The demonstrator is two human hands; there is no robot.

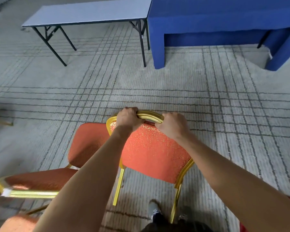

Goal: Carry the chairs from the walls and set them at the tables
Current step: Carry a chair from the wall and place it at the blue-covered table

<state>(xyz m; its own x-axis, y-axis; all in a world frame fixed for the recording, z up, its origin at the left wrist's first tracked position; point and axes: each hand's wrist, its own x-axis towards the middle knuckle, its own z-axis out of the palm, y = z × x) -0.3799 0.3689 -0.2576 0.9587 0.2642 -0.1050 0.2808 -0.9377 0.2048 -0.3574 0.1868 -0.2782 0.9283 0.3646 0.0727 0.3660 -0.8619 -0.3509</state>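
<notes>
Orange chair [154, 151] held by its gold top rail [150, 115]
Second chair [35, 183] at lower left; left hand [128, 118] and right hand [172, 125] each curl round the top rail, close before the person, well apart from the grey table [90, 12] and blue-draped table [224, 17] beyond.

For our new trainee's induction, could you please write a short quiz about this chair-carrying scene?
1. True or false: the left hand and right hand both grip the top rail of the orange chair.
2. Seen from the camera, the blue-draped table stands A) left of, B) right of, C) behind the grey table.
3. Fill in: the grey table's legs are coloured ____.
Key: 1 true; 2 B; 3 black.
</notes>
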